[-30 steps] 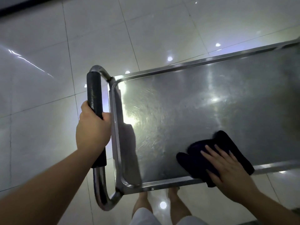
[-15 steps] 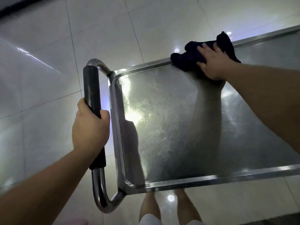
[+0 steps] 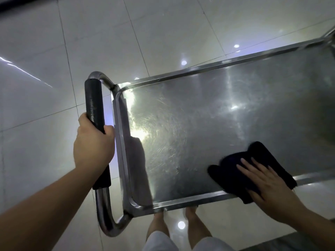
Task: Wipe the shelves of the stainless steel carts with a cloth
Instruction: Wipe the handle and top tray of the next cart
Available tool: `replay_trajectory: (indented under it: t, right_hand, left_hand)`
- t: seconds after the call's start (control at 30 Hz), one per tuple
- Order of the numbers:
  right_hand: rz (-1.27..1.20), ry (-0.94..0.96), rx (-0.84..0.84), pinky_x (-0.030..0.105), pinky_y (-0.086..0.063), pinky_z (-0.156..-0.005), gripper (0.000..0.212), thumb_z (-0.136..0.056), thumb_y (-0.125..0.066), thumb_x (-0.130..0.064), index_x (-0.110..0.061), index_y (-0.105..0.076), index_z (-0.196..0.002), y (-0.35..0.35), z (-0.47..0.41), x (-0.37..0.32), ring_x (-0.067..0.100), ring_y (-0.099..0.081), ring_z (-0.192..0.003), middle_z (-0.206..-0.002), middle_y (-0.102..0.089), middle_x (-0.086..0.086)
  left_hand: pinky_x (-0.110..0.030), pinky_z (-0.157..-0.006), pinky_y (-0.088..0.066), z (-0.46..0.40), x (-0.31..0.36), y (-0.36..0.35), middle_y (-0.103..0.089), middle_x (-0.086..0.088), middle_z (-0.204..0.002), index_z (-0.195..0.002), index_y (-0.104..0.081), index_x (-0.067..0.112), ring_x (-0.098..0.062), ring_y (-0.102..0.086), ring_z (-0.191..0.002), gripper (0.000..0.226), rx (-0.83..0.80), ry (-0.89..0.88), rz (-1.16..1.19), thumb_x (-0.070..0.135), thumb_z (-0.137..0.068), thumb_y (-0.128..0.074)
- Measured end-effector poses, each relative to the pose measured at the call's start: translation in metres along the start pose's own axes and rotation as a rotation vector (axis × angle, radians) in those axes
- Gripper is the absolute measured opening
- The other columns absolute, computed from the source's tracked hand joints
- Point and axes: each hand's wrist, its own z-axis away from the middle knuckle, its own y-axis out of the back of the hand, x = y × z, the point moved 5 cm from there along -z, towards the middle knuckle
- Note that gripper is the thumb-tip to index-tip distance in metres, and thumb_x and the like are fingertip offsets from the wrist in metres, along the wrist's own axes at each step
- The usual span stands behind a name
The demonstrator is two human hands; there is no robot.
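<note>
The stainless steel cart's top shelf (image 3: 199, 127) fills the middle and right of the view, shiny with swirl marks. A dark cloth (image 3: 233, 171) lies flat on the shelf at its near rim, partly hanging over the edge. My right hand (image 3: 268, 187) presses on the cloth with straight, spread fingers. My left hand (image 3: 93, 144) grips the black foam sleeve of the cart's push handle (image 3: 94, 105) at the left end.
Glossy pale floor tiles (image 3: 54, 51) surround the cart and reflect ceiling lights. My own legs and feet (image 3: 174, 223) stand just below the shelf's near rim. The cart's far right corner post (image 3: 330, 36) is at the frame edge.
My right hand has dragged the cloth from the far rim of the shelf back to the near rim. My left hand has kept its grip on the handle.
</note>
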Motion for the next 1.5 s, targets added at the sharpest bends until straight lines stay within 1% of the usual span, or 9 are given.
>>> replay_trajectory:
  t: [0.23, 0.37, 0.5, 0.67, 0.83, 0.97, 1.13, 1.3, 1.5]
  right_hand:
    - [-0.024, -0.255, 0.1, 0.054, -0.018, -0.124, 0.068, -0.097, -0.03, -0.054, -0.032, -0.025, -0.162, -0.019, -0.013, -0.044, 0.022, -0.012, -0.159, -0.169, -0.017, -0.009]
    - [0.007, 0.006, 0.104, 0.056, -0.035, -0.116, 0.07, -0.089, -0.05, -0.048, -0.026, -0.046, -0.155, -0.051, -0.049, -0.163, 0.03, -0.035, -0.152, -0.165, -0.033, -0.004]
    - [-0.011, 0.345, -0.042, 0.054, -0.022, -0.124, 0.076, -0.087, -0.053, -0.046, -0.03, -0.037, -0.159, -0.091, -0.082, -0.294, 0.023, -0.031, -0.153, -0.167, -0.031, -0.006]
    - [0.003, 0.41, -0.051, 0.048, -0.011, -0.128, 0.075, -0.088, -0.047, -0.045, -0.032, -0.03, -0.16, -0.094, -0.089, -0.301, 0.018, -0.027, -0.153, -0.169, -0.026, -0.009]
    - [-0.031, 0.088, 0.142, 0.053, -0.024, -0.121, 0.076, -0.081, -0.058, -0.037, -0.024, -0.047, -0.154, -0.045, -0.078, -0.174, 0.029, -0.045, -0.145, -0.164, -0.037, -0.002]
    - [-0.111, -0.368, 0.328, 0.064, -0.03, -0.117, 0.07, -0.092, -0.039, -0.043, -0.011, -0.046, -0.155, 0.01, -0.086, -0.052, 0.042, -0.036, -0.148, -0.162, -0.039, 0.013]
    - [-0.202, -0.654, 0.4, 0.058, -0.013, -0.126, 0.074, -0.095, -0.034, -0.047, -0.018, -0.027, -0.163, 0.022, -0.128, -0.065, 0.032, -0.015, -0.157, -0.171, -0.021, 0.005]
    - [-0.128, -0.263, 0.308, 0.055, -0.015, -0.124, 0.074, -0.095, -0.054, -0.041, -0.021, -0.032, -0.162, -0.016, -0.175, -0.213, 0.031, -0.022, -0.155, -0.169, -0.026, 0.003]
    - [-0.027, 0.243, 0.086, 0.046, 0.001, -0.128, 0.068, -0.099, -0.036, -0.049, -0.034, -0.02, -0.163, -0.052, -0.195, -0.327, 0.019, -0.011, -0.158, -0.172, -0.015, -0.009]
  left_hand:
    - [-0.034, -0.057, -0.042, -0.001, -0.003, -0.002, -0.061, -0.005, -0.105, -0.139, -0.039, 0.022, -0.027, -0.063, -0.078, 0.048, 0.003, 0.002, 0.015, 0.033, -0.094, -0.053]
    - [-0.03, -0.056, -0.04, -0.002, -0.005, -0.003, -0.06, -0.004, -0.106, -0.141, -0.039, 0.021, -0.025, -0.062, -0.078, 0.049, 0.006, -0.012, 0.014, 0.033, -0.096, -0.054]
    - [-0.027, -0.051, -0.034, -0.002, -0.005, -0.003, -0.059, -0.001, -0.101, -0.14, -0.04, 0.019, -0.012, -0.055, -0.067, 0.048, 0.024, -0.016, 0.008, 0.031, -0.095, -0.052]
    - [-0.026, -0.054, -0.035, -0.003, -0.005, -0.002, -0.06, -0.002, -0.106, -0.143, -0.04, 0.018, -0.022, -0.058, -0.073, 0.05, 0.026, -0.028, 0.0, 0.032, -0.097, -0.054]
    - [-0.033, -0.063, -0.046, 0.0, -0.004, -0.002, -0.06, -0.003, -0.111, -0.145, -0.039, 0.019, -0.026, -0.063, -0.083, 0.051, -0.006, -0.026, 0.016, 0.03, -0.098, -0.056]
    - [-0.041, -0.072, -0.057, 0.001, -0.001, 0.0, -0.061, -0.005, -0.119, -0.146, -0.038, 0.02, -0.029, -0.067, -0.089, 0.053, -0.02, -0.018, 0.024, 0.03, -0.1, -0.059]
    - [-0.045, -0.079, -0.059, 0.002, 0.003, 0.002, -0.062, -0.008, -0.125, -0.15, -0.036, 0.02, -0.031, -0.069, -0.096, 0.056, -0.016, -0.009, 0.017, 0.031, -0.101, -0.059]
    - [-0.041, -0.071, -0.056, 0.001, 0.003, 0.003, -0.063, -0.007, -0.121, -0.149, -0.037, 0.02, -0.029, -0.067, -0.091, 0.054, -0.005, -0.008, 0.019, 0.031, -0.1, -0.057]
    - [-0.032, -0.063, -0.044, 0.0, -0.001, 0.002, -0.062, -0.004, -0.117, -0.148, -0.035, 0.021, -0.024, -0.062, -0.083, 0.054, 0.02, -0.017, 0.01, 0.032, -0.098, -0.055]
